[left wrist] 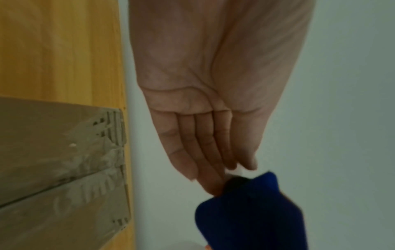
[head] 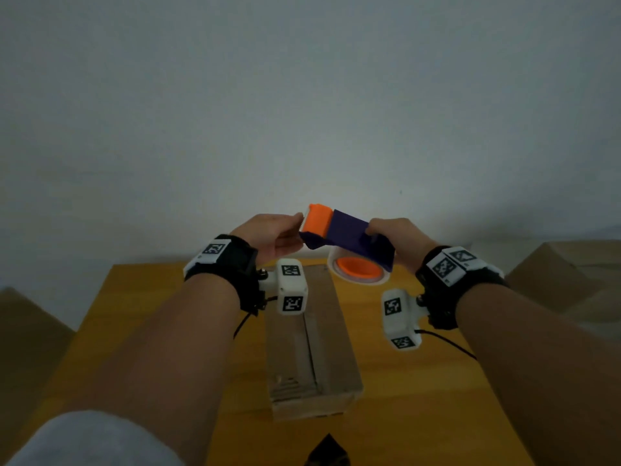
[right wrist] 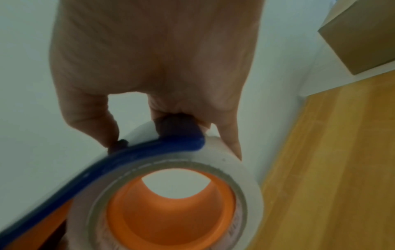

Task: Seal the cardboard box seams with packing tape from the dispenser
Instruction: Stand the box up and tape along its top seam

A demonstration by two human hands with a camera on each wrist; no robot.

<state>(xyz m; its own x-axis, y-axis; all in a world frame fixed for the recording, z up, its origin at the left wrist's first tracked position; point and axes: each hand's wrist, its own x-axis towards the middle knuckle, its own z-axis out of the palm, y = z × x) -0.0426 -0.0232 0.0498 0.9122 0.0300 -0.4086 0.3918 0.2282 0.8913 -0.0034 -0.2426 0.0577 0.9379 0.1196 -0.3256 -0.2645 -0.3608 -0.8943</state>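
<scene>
A long cardboard box (head: 312,348) lies on the yellow wooden table (head: 420,381), its middle seam running away from me; glossy wrinkled tape shows on its top (left wrist: 59,169). Above its far end both hands hold the tape dispenser (head: 349,235), a dark blue body with an orange front piece. My right hand (head: 376,232) grips the blue handle (right wrist: 177,126) over the clear tape roll (right wrist: 245,177) with its orange core (right wrist: 171,219). My left hand (head: 299,227) pinches a pale sliver of tape at the dispenser's front end (left wrist: 252,194), thumb against fingertips (left wrist: 213,186).
A brown cardboard box (head: 564,274) stands to the right of the table, seen too in the right wrist view (right wrist: 363,38). Another brown box (head: 27,331) is at the left. A pale wall runs behind the table's far edge. A small dark object (head: 327,452) sits at the near edge.
</scene>
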